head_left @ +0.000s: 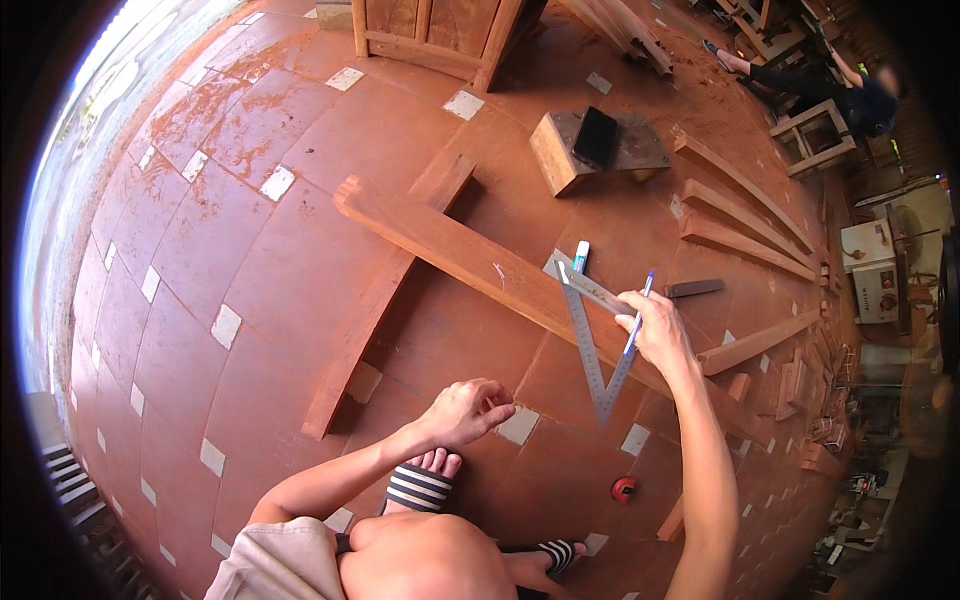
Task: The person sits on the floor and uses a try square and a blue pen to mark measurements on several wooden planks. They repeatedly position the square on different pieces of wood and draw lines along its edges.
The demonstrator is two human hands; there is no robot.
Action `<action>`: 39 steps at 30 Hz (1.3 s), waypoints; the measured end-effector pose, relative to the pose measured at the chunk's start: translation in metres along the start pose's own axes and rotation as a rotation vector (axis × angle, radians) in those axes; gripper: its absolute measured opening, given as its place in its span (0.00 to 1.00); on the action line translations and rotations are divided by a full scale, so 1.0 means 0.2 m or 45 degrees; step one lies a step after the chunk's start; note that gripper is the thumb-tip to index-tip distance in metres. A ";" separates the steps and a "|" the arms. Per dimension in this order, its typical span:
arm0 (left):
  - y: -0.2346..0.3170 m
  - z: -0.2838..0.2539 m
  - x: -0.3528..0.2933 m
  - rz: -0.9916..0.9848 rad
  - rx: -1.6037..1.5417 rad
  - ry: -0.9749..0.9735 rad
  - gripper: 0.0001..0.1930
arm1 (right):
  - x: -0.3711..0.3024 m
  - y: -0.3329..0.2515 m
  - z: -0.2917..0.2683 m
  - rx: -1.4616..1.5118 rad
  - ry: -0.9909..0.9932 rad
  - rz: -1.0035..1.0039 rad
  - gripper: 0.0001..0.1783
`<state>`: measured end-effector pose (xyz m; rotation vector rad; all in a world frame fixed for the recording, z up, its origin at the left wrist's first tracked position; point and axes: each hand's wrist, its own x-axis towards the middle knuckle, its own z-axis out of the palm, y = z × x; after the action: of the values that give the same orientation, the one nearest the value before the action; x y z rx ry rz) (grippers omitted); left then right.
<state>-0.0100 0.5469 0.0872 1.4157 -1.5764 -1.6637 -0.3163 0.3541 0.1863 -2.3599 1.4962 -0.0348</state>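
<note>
My right hand [662, 328] is closed on a metal triangular set square [583, 330] and a blue-and-white pen [651, 284]. The set square lies across a long reddish wooden beam [450, 252], its pointed corner reaching past the beam's near edge. Beside the square's top corner is a white tube with a green label [581, 257]. Under the beam, a second timber [365, 335] runs crosswise at the left. My left hand [462, 412] hovers near my sandalled foot, fingers loosely bent and apart from the thumb, with nothing visible in it.
A wooden block [560, 150] beyond the beam carries a black phone [597, 137]. Several timber lengths [745, 190] lie at the right. A red tape measure [623, 489] rests on the tiles by my feet. Another person [865, 105] is at the far right.
</note>
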 end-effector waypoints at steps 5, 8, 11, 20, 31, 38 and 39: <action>0.27 -0.07 0.07 0.141 0.277 -0.319 0.20 | 0.04 -0.05 -0.12 -0.121 -0.216 -0.070 0.23; 0.49 -0.18 0.08 0.146 0.559 -0.542 0.22 | 0.08 -0.10 -0.22 -0.116 -0.313 -0.154 0.23; 0.69 -0.23 0.15 0.199 0.877 -0.718 0.22 | 0.08 -0.08 -0.36 0.022 -0.211 -0.118 0.25; 0.73 -0.25 0.08 -0.052 0.923 -0.657 0.22 | 0.14 0.44 -0.33 0.803 0.358 -0.089 0.28; 0.61 0.10 0.05 -0.204 0.284 -0.131 0.21 | 0.84 0.53 0.16 1.699 0.197 -0.004 0.11; 0.50 0.45 0.37 -0.363 -0.394 0.492 0.30 | 0.95 -0.13 0.26 1.666 -0.490 -0.244 0.11; 0.50 0.48 0.41 -0.404 -0.425 0.529 0.33 | 0.98 -0.22 0.28 1.674 -0.550 -0.258 0.12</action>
<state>-0.1568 0.4962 0.1318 1.7462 -0.8395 -1.5709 -0.1805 0.2132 0.1153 -1.2810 0.6237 -0.3930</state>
